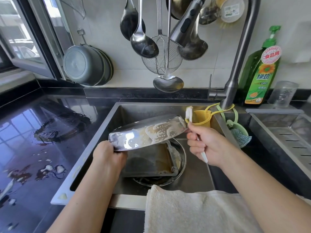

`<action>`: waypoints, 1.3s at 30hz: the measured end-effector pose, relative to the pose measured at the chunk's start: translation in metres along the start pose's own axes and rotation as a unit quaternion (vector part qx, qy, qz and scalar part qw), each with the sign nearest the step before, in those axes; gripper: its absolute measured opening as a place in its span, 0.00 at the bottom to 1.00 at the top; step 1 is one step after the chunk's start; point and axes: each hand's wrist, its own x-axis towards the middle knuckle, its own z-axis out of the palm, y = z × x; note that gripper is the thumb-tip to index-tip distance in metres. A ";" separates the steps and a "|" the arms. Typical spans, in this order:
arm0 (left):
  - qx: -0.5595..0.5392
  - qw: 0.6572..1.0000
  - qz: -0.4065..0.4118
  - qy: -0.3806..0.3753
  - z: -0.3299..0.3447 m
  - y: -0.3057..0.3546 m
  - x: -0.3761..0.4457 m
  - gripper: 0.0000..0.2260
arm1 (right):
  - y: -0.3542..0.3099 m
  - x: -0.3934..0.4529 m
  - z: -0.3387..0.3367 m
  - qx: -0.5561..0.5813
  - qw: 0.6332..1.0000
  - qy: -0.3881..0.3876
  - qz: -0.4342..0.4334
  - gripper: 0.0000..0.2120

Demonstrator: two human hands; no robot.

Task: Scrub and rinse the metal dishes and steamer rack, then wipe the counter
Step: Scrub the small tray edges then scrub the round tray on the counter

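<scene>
The left hand [109,154] grips the lower left end of a metal dish [146,132], fingers curled under its rim and the back of the hand facing up. The forearm reaches in from the lower left, across the near edge of the sink [198,172]. The dish is held above the basin, tilted with its right end raised and its underside turned toward the camera; pale suds coat the right half of that surface, while the left half shines bare.

The right hand [206,145] is clenched around the white handle of a brush [189,114], the thumb lying along the handle. The brush head points up, just beside the raised right end of the dish; whether it touches the metal cannot be told. The handle's tip sticks out below the palm. The right forearm comes in from the lower right.

Under the lifted dish, 1 rectangular metal tray [151,161] with brownish water in it lies on a round metal plate [180,157] at the bottom of the sink. A white cloth [193,212] drapes over the sink's near edge. The black counter [33,132] to the left is wet, with scattered scraps. A green bottle of dish soap [260,76] stands behind the faucet [235,68].
</scene>
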 end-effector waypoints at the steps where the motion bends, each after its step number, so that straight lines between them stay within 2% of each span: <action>1: -0.043 0.999 -0.022 -0.001 -0.002 0.001 0.004 0.12 | -0.001 -0.001 0.001 0.033 0.999 -0.006 0.012 0.10; 3: -0.062 0.997 -0.026 -0.038 0.000 0.002 -0.009 0.12 | -0.003 -0.003 0.003 0.077 0.996 -0.012 0.034 0.10; 5: -0.037 0.997 0.000 -0.066 0.007 -0.001 -0.025 0.17 | -0.002 -0.007 0.010 0.099 0.994 -0.015 0.046 0.10; 7: -0.030 0.996 0.024 -0.082 0.016 -0.012 -0.048 0.15 | 0.005 -0.010 0.022 0.094 0.994 -0.025 0.058 0.10; 9: 0.020 0.994 0.022 -0.103 0.021 -0.031 -0.069 0.10 | 0.018 -0.010 0.037 0.066 0.995 -0.031 0.065 0.08; 12: 0.110 0.984 -0.011 -0.141 0.020 -0.052 -0.080 0.08 | 0.031 -0.012 0.053 -0.001 0.999 -0.028 0.044 0.08; 14: 0.114 0.983 -0.012 -0.140 0.019 -0.046 -0.076 0.07 | 0.030 -0.017 0.054 -0.105 0.993 -0.038 0.027 0.13; 16: 0.112 0.984 -0.009 -0.139 0.022 -0.040 -0.072 0.06 | 0.022 -0.021 0.048 -0.266 0.964 -0.034 0.001 0.24; 18: 0.105 0.983 -0.010 -0.148 0.022 -0.039 -0.071 0.06 | 0.011 -0.023 0.042 -0.387 0.921 0.023 -0.043 0.30; 20: 0.111 0.982 -0.011 -0.155 0.022 -0.039 -0.073 0.06 | 0.002 -0.024 0.035 -0.474 0.871 0.093 -0.086 0.27; 22: 0.111 0.979 -0.019 -0.168 0.023 -0.040 -0.076 0.07 | -0.001 -0.024 0.030 -0.536 0.828 0.131 -0.102 0.22; 26: 0.146 0.970 -0.037 -0.193 0.022 -0.045 -0.075 0.09 | 0.019 -0.027 0.046 -0.634 0.748 0.087 -0.178 0.21; 28: 0.165 0.965 -0.042 -0.198 0.021 -0.047 -0.074 0.09 | 0.030 -0.026 0.058 -0.654 0.726 0.066 -0.203 0.22; 30: 0.167 0.964 -0.046 -0.201 0.021 -0.048 -0.073 0.09 | 0.027 -0.021 0.055 -0.654 0.723 0.102 -0.198 0.22; 33: 0.151 0.966 -0.043 -0.205 0.023 -0.048 -0.074 0.11 | 0.013 -0.018 0.040 -0.630 0.737 0.171 -0.175 0.22; 36: 0.144 0.966 -0.042 -0.210 0.024 -0.048 -0.076 0.09 | 0.016 -0.026 0.044 -0.615 0.750 0.133 -0.202 0.24; 39: 0.138 0.966 -0.041 -0.216 0.024 -0.046 -0.076 0.10 | 0.027 -0.031 0.056 -0.628 0.742 0.087 -0.216 0.23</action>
